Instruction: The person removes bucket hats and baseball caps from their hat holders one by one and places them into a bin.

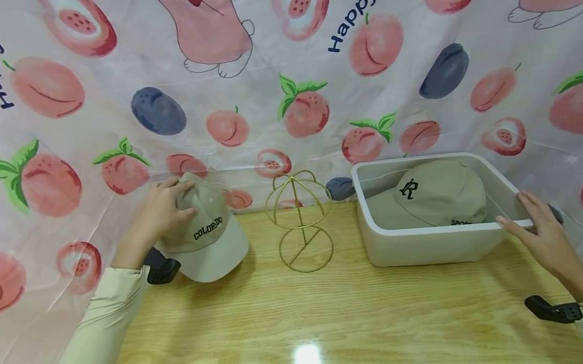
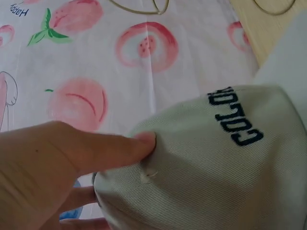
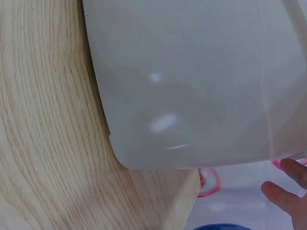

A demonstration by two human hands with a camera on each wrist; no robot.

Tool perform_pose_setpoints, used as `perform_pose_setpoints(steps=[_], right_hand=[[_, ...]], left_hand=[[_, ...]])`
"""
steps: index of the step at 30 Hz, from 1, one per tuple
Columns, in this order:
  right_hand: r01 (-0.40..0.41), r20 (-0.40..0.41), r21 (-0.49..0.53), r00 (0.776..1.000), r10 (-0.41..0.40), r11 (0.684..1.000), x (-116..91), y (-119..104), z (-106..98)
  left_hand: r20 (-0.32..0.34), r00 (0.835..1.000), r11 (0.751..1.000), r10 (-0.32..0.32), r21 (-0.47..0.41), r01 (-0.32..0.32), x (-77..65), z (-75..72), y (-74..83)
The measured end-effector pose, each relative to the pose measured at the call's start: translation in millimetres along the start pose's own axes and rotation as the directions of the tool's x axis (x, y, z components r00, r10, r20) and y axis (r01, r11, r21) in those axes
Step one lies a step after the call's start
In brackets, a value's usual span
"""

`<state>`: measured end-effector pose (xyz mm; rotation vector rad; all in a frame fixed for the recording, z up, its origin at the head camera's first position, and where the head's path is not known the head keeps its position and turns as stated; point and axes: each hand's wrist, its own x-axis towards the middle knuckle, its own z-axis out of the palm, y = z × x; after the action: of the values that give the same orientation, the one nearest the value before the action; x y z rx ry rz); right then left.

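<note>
A beige baseball cap with dark COLORADO lettering sits on the left of the wooden table. My left hand grips the top of its crown; in the left wrist view the thumb presses on the cloth while the other fingers are partly hidden behind it. On the right, my right hand holds the near right corner of a white bin, thumb over the front rim and fingers along the right side. Inside the bin lies a second beige cap with a dark letter emblem.
Between the cap and the bin stands a gold wire hat stand with a domed top and round base. Behind the table hangs a fruit-print cloth. Dark wrist straps show on both arms.
</note>
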<state>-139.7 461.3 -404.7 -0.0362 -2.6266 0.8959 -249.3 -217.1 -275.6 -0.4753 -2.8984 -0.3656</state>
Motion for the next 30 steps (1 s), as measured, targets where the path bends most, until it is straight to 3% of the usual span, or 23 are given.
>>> perform_pose_setpoints(steps=[7,11,16,21,25,30], right_hand=[[-0.001,-0.014,-0.02,1.0,0.0,1.0,-1.7,-0.3,-3.3],[-0.011,-0.006,-0.027,1.0,0.011,1.0,-2.1,-0.4,-3.6],[-0.012,0.0,-0.024,1.0,0.012,1.0,-1.9,0.1,-3.3],[-0.013,0.005,0.0,1.0,0.013,1.0,-1.4,-0.3,-2.3],[-0.014,0.004,0.004,1.0,0.014,1.0,-1.2,-0.7,-1.8],[-0.006,0.0,0.003,1.0,0.006,1.0,-0.9,-0.8,-1.7]], left_hand=[[-0.119,0.99,0.995,0.079,-0.046,-0.085,6.2,-0.3,-3.9],[-0.205,0.977,0.993,0.062,-0.085,-0.081,5.6,-0.5,-9.2],[-0.264,0.963,0.988,0.053,-0.123,-0.088,4.4,-0.6,-14.8],[-0.342,0.938,0.984,0.063,-0.134,-0.115,6.7,-3.0,-18.6],[-0.364,0.93,0.984,0.055,-0.139,-0.112,7.5,-5.6,-20.2],[-0.34,0.941,0.98,-0.002,-0.187,-0.066,7.3,-8.6,-21.8]])
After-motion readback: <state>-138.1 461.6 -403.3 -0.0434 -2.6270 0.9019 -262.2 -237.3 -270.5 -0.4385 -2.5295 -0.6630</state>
